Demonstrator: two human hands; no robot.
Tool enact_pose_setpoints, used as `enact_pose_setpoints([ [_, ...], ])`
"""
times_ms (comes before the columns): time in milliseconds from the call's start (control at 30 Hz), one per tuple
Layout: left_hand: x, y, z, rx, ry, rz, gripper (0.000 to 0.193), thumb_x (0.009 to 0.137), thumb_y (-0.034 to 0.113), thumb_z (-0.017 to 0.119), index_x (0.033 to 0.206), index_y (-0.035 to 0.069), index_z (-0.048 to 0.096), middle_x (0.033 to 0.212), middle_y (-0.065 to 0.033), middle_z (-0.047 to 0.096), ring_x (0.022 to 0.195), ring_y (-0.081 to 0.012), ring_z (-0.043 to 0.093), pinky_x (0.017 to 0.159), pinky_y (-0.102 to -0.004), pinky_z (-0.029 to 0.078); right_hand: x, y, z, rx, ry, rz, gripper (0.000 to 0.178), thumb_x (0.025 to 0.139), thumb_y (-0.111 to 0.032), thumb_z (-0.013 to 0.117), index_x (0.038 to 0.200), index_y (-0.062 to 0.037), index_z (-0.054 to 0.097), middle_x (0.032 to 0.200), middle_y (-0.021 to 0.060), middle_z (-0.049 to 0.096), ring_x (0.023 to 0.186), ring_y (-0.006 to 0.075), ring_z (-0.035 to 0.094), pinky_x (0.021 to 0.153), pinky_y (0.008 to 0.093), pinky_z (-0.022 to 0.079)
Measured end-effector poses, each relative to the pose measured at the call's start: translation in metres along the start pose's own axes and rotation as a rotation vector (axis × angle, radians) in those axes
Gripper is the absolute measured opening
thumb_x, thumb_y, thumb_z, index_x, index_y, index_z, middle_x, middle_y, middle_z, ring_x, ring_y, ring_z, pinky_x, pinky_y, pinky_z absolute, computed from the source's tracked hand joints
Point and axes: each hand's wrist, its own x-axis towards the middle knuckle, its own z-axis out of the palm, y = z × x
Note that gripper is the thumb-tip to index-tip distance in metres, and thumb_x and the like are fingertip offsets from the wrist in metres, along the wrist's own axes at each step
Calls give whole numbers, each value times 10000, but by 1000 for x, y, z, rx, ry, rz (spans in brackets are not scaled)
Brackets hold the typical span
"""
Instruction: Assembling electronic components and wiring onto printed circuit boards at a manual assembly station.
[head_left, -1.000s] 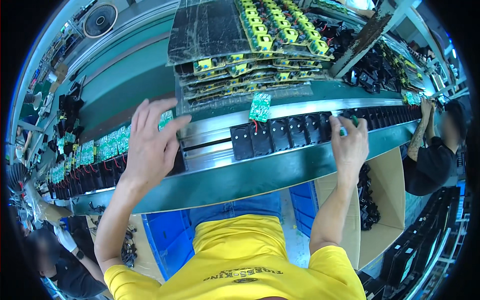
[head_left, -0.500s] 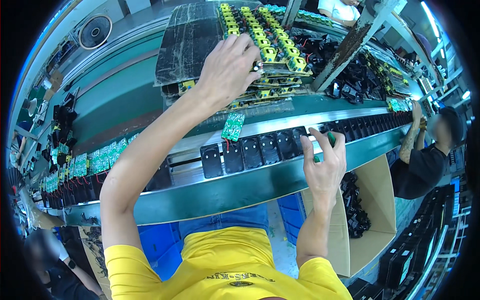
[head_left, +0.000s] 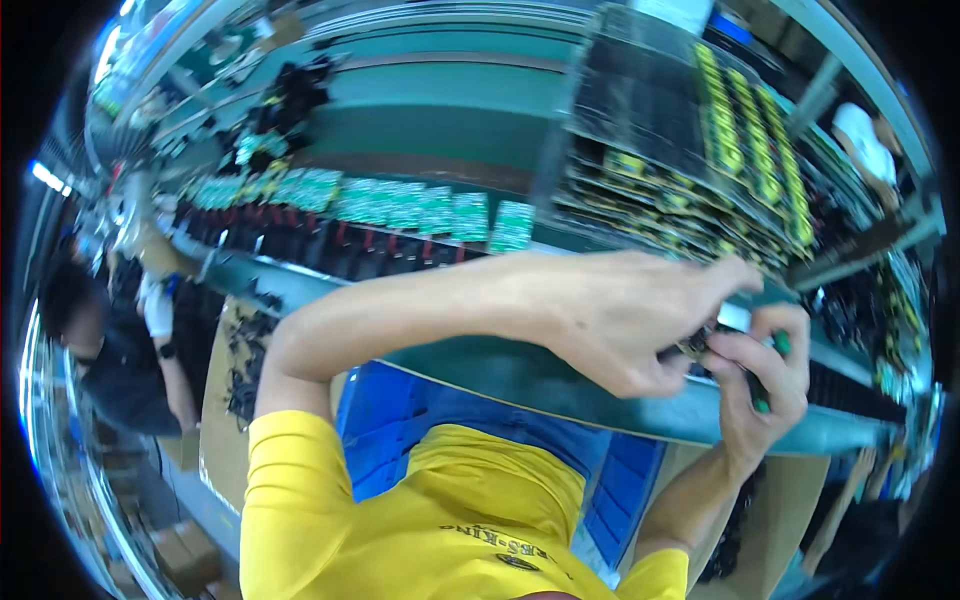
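Head view, left hand (head_left: 620, 315): it reaches across the body to the right, palm down, its fingertips curled together at a small dark part (head_left: 697, 347) held between the two hands; the grip looks pinched on that part, though the fingers hide most of it.
Head view, right hand (head_left: 762, 375): it is closed around a green-handled tool (head_left: 768, 375), whose green ends show above and below the fist; thumb and forefinger also meet the dark part.
Where the part is: at the point where the two hands touch, just in front of the near edge of the teal conveyor table (head_left: 620, 400), below the slanted stack of trays (head_left: 680, 130) with yellow components.
Around: a row of green circuit boards (head_left: 400, 205) stands along the line to the left; another person in dark clothes (head_left: 120, 350) works at the far left; a blue bin (head_left: 400, 410) sits under the table.
Step in hand: judged from the pose, the part is being brought to the tool, or passed between the hands.
Next move calls for: a steady pinch and fine alignment, since the part is small and mostly covered.
Change from earlier: half a second ago the left hand was up at the tray stack and the right hand held the tool alone at the table; now the left hand has come down to meet it, and the view has swung left.
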Motion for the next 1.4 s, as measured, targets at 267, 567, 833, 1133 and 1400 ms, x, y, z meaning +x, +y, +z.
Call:
enact_pose_setpoints([
  [267, -16, 16, 16, -114, 277, -36, 200, 959, 69, 783, 1081, 50, 626, 981, -109, 730, 702, -248, 612, 590, -370, 479, -10, 12, 38, 645, 380, 204, 170, 824, -73, 891, 986, -102, 850, 1127, 76, 603, 968, 219, 529, 853, 331, 449],
  [567, -40, -1, -11, -41, 343, -100, 117, 936, -13, 768, 1048, 19, 753, 942, -45, 756, 781, -173, 615, 715, -293, 520, -11, -32, 45, 15, 147, 261, 313, 882, -120, 902, 1195, -104, 911, 1103, 76, 685, 942, 224, 611, 840, 353, 511],
  [833, -35, -62, -12, 329, 107, -447, 153, 945, 135, 802, 981, -11, 775, 923, -68, 801, 797, -202, 652, 767, -336, 557, -57, -13, 90, -519, -172, 210, 215, 851, -164, 953, 1058, -134, 905, 1092, 37, 641, 894, 231, 598, 782, 373, 523],
  [1133, -23, -75, 0, 359, 100, -587, 200, 926, 158, 824, 993, -29, 803, 908, -90, 800, 767, -223, 645, 772, -354, 561, -67, 1, 92, -574, -205, 211, 160, 872, -199, 940, 1014, -137, 902, 1121, 36, 635, 911, 226, 575, 797, 384, 498],
  [1400, -19, -77, 4, 358, 77, -595, 202, 928, 163, 824, 982, -31, 809, 900, -91, 801, 750, -218, 639, 758, -351, 559, -68, 2, 93, -555, -191, 213, 151, 872, -212, 941, 996, -136, 901, 1121, 39, 636, 911, 227, 572, 802, 387, 494],
])
